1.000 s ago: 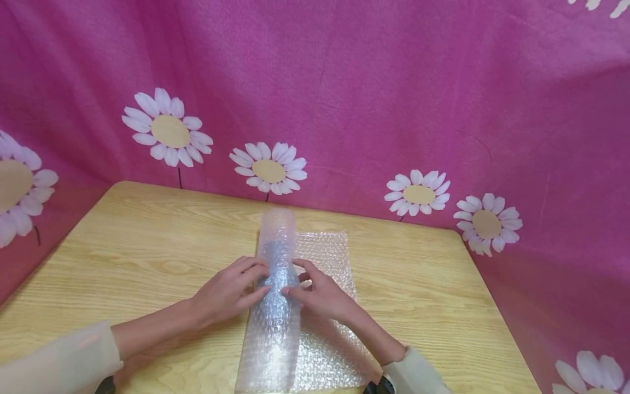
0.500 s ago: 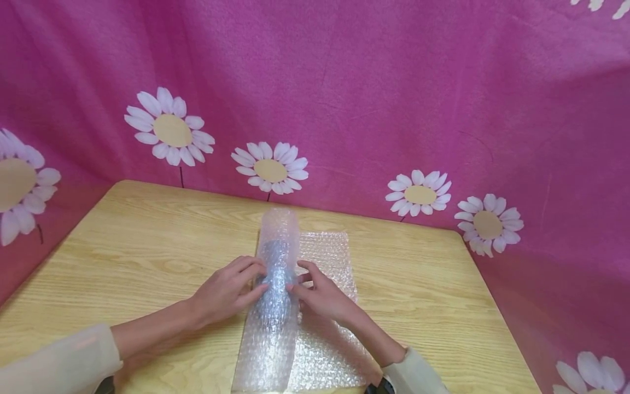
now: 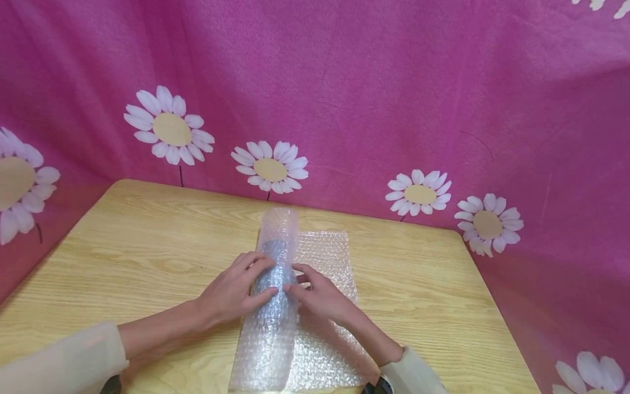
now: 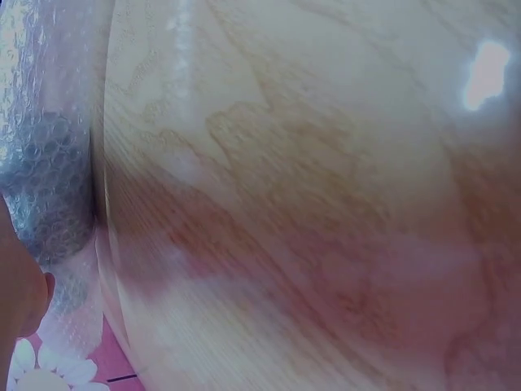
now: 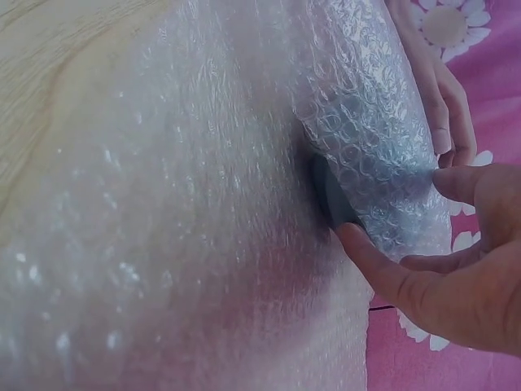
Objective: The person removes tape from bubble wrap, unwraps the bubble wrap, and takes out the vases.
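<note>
A sheet of clear bubble wrap (image 3: 322, 350) lies on the table, its left part folded over a blue-grey object (image 5: 330, 191). Most of that object is hidden under the wrap; in the right wrist view a smooth dark edge of it shows at the fold's opening. My left hand (image 3: 228, 290) holds the wrapped bundle from the left, fingers and thumb laid over its top. From the right, my right hand (image 3: 317, 293) grips the folded edge, thumb on top and index finger by the object's edge. In the left wrist view the bundle (image 4: 53, 179) stands at the left border.
The light wooden table (image 3: 418, 306) reaches out on both sides of the bubble wrap. Behind it hangs a magenta cloth (image 3: 344, 98) printed with white daisies. The wrap's flat part spreads to the right, under my right forearm.
My left hand has shifted slightly right, its fingers and thumb now farther over the bundle. My right thumb has moved a little along the fold. The wrap's near left corner has slid slightly left.
</note>
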{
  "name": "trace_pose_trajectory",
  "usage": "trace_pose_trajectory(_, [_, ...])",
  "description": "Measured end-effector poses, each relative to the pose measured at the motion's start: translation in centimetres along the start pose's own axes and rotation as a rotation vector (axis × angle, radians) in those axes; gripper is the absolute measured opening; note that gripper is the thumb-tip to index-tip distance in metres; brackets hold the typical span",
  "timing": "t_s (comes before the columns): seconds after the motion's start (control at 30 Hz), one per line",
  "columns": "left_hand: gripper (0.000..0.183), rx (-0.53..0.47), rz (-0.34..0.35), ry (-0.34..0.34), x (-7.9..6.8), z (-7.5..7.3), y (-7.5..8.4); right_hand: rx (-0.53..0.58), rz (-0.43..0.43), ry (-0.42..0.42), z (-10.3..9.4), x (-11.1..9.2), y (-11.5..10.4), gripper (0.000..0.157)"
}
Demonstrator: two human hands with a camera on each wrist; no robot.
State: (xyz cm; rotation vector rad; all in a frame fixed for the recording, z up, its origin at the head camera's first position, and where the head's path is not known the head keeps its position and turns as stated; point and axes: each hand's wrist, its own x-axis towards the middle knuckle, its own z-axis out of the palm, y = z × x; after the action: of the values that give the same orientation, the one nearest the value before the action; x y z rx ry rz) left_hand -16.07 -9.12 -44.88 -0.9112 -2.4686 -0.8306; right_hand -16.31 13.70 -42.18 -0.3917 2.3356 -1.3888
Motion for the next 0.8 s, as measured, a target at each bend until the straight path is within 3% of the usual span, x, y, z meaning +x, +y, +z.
trace_pose_trajectory(0.53, [0.052,-0.011,-0.024,-0.007,-1.3,-0.8,-1.0,-0.104,-0.046,0.013,0.7,0.7,-0.9,0.062])
trace_pose_trajectory(0.8, [0.05,-0.048,-0.088,-0.02,-2.2,-1.3,-1.6,-0.134,-0.064,0.018,1.2,1.2,-1.3,0.067])
